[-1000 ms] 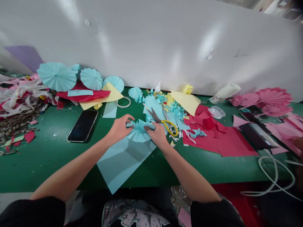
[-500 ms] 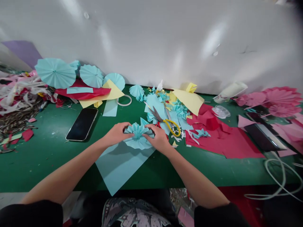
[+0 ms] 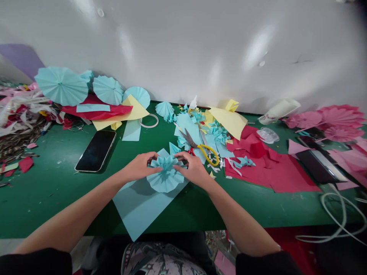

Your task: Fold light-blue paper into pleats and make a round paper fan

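Note:
A light blue pleated paper fan [image 3: 166, 176] lies spread into a near circle on a flat light blue sheet [image 3: 140, 206] on the green table [image 3: 57, 191]. My left hand [image 3: 140, 167] pinches the fan's upper left edge, fingers closed on the folds. On the other side, my right hand [image 3: 193, 168] grips the upper right edge the same way. Both hands meet near the fan's top centre. Yellow-handled scissors [image 3: 200, 147] lie just beyond my right hand.
A black phone [image 3: 95, 151] lies left of my hands. Finished blue fans [image 3: 61, 86] and red and yellow sheets sit at back left. Blue scraps, a tape ring [image 3: 149, 121], red paper [image 3: 269, 168], pink fans [image 3: 332, 120] and a white cable [image 3: 332, 217] fill the right.
The fan has opened from a half shape into a fuller round and sits lower on the sheet. Both hands have drawn closer together at its top.

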Demonstrator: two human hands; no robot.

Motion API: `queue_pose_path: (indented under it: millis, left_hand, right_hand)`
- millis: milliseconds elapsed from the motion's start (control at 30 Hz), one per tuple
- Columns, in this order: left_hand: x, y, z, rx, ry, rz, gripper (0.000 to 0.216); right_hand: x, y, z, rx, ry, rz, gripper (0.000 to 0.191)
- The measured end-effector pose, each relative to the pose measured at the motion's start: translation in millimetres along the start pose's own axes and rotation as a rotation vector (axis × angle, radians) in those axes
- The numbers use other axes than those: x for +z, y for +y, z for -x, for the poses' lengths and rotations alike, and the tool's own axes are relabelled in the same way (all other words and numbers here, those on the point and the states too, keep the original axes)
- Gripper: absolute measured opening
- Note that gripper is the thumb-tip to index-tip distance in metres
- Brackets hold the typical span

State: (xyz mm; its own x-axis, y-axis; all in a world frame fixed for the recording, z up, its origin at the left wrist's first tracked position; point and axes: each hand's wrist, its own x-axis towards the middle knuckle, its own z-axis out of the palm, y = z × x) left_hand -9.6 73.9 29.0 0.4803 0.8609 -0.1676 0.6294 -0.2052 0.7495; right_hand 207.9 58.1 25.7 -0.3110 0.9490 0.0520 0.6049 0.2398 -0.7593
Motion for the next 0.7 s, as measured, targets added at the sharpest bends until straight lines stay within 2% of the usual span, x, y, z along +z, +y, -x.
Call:
queue_pose_path:
  millis: [133, 233, 300, 400, 433, 467, 600, 700]
  left_hand:
    - [-7, -3, 1, 0.049, -0.041, 0.156, 0.042]
    - [-15, -6, -2, 0.108, 0.055, 0.148, 0.041]
    - [-19, -10, -10, 0.141, 0.208, 0.019, 0.036]
    - [-24, -22, -34, 0.165, 0.395, -0.388, 0.033]
    - [-25, -27, -44, 0.145, 0.411, -0.535, 0.036]
    - [-26, -33, -55, 0.122, 0.421, -0.576, 0.039]
    - [-26, -48, -89, 0.058, 0.441, -0.640, 0.037]
    - [-23, -51, -97, 0.023, 0.457, -0.663, 0.028]
  right_hand:
    - [-4, -4, 1, -0.063, 0.044, -0.096, 0.032]
    - [-4, -4, 3, -0.107, 0.174, -0.176, 0.025]
    - [-3, -1, 3, -0.104, 0.255, -0.234, 0.024]
    - [-2, 4, 2, -0.056, 0.311, -0.276, 0.027]
    - [-1, 6, 2, -0.039, 0.316, -0.276, 0.028]
    - [0, 8, 1, -0.026, 0.319, -0.274, 0.029]
    - [5, 11, -2, -0.008, 0.315, -0.265, 0.029]
    - [8, 12, -2, -0.012, 0.299, -0.244, 0.027]
